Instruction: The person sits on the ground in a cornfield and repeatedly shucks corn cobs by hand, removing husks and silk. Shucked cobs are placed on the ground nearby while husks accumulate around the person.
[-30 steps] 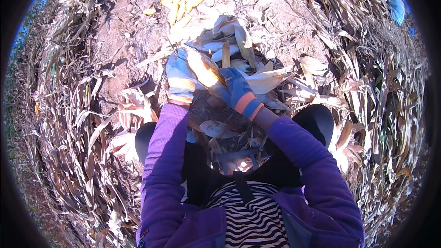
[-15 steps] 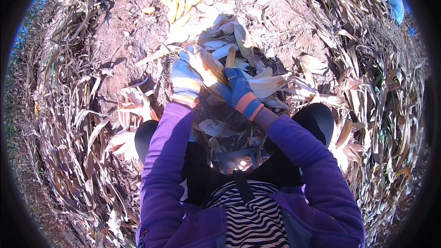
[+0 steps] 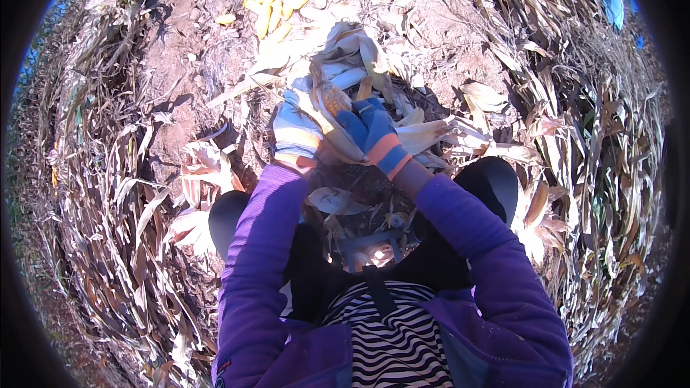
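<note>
Between my two gloved hands is an ear of corn (image 3: 334, 99), its orange-yellow kernels partly bare and pale dry husk (image 3: 339, 139) still around its near side. My left hand (image 3: 296, 126), in a grey-blue glove with an orange band, is closed round the husked left side of the ear. On the other side, my right hand (image 3: 370, 133) has its blue-gloved fingers closed against the ear and its husk. My fingertips are partly hidden by the ear and the husk.
Just beyond my hands lies a heap of pale husks (image 3: 359, 47). Several yellow husked ears (image 3: 269, 11) lie on the bare soil (image 3: 194, 50) farther off, to the left. Dry corn stalks (image 3: 129, 223) line the left side, with more stalks (image 3: 596, 172) on the right.
My right hand has shifted on the ear, and the husk now hangs lower under it. More of the kernels face up beside my right fingers. My left hand has moved slightly.
</note>
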Available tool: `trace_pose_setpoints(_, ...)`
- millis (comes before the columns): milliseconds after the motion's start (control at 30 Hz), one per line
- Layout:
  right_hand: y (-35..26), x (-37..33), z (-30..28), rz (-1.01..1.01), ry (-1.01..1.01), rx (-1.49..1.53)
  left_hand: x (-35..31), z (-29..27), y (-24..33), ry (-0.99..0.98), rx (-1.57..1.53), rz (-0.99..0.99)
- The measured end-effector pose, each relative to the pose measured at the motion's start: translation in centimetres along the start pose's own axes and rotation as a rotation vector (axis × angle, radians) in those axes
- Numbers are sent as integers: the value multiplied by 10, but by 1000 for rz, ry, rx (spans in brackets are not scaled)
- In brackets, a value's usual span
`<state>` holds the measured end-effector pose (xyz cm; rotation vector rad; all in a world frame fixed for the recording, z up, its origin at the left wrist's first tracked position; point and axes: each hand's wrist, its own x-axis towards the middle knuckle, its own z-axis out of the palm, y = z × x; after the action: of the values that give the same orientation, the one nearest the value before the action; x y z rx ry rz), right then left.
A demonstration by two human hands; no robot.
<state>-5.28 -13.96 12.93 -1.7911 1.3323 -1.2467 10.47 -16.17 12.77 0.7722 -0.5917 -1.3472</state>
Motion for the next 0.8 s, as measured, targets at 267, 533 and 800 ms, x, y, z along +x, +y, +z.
trace_pose_setpoints(267,9,3,-7,117,-111,-78,0,-4,-10,52,-130,-99)
trace_pose_setpoints(533,32,-2,5,273,-116,-63,-6,15,-21,27,295,110)
trace_pose_setpoints(800,11,2,3,274,-80,11,-15,26,-12,51,266,87)
